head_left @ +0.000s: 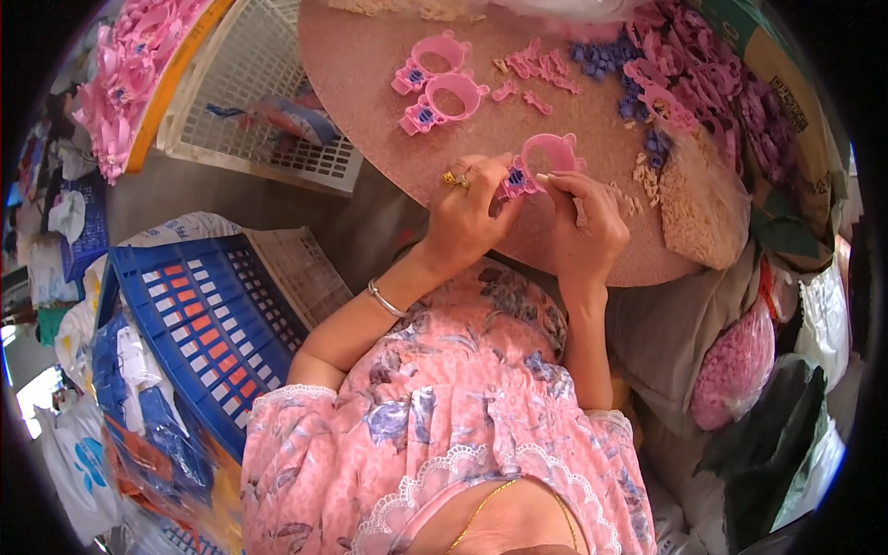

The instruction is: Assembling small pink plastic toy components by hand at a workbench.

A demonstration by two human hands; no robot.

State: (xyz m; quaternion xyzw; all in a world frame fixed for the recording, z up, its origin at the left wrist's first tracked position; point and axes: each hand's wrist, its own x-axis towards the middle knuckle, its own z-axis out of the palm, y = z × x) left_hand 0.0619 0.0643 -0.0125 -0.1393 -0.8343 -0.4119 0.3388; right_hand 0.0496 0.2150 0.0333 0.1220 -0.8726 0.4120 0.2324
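Note:
Between my hands, at the near part of the round table (370, 69), is a pink plastic ring-shaped part (548, 140) with small ears and a blue insert at its lower left. My left hand (470, 208) has its fingers closed on the insert end. My right hand (589, 222) pinches the ring's right side; whether a tiny piece is in its fingertips cannot be told. Two similar pink parts, an upper one (442, 42) and a lower one (479, 91), lie farther left, both with blue inserts. Small loose pink pieces (546, 65) are scattered behind the held part.
Small blue pieces (601, 60) and a pile of pink parts (680, 55) cover the table's right back. Beige pieces (645, 176) lie by a clear bag of them (698, 217). A white crate (213, 120) and a blue crate (176, 314) stand at left.

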